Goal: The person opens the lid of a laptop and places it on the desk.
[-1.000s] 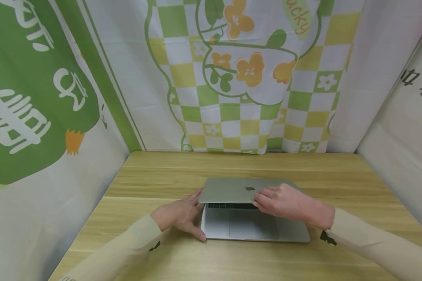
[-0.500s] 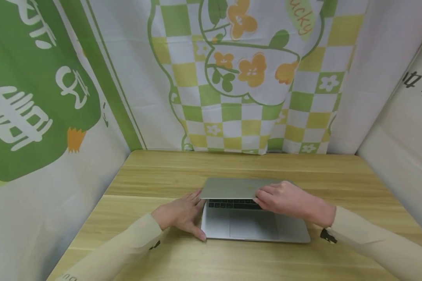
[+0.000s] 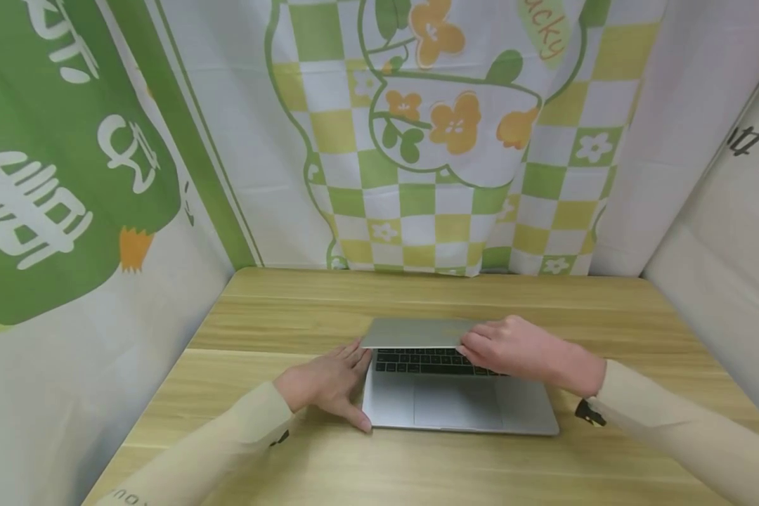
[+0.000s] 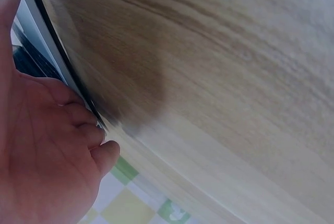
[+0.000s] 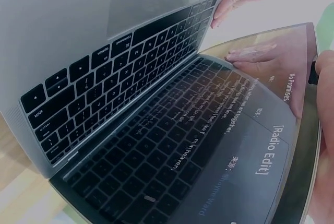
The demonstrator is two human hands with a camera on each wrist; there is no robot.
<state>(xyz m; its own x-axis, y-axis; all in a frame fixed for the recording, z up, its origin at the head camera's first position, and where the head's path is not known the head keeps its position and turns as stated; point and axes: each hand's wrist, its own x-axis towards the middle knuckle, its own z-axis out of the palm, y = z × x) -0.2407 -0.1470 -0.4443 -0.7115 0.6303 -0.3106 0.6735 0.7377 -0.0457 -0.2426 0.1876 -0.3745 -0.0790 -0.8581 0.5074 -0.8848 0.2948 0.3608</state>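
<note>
A silver laptop lies on the wooden table with its lid partly raised and its black keyboard showing. My right hand pinches the lid's front edge, right of the middle. In the right wrist view, lines of white text glow on the screen, which also mirrors the keys. Along the laptop's left side rests my left hand, thumb at the front corner and fingers stretched toward the hinge. The left wrist view has its palm beside the laptop's edge.
The wooden table extends on every side of the laptop. Behind it hangs a green and yellow checkered curtain. Printed cloth also encloses the left and right sides.
My right hand has tilted the lid farther up and back, so several more rows of keys show. The left hand and the laptop's base have stayed in place.
</note>
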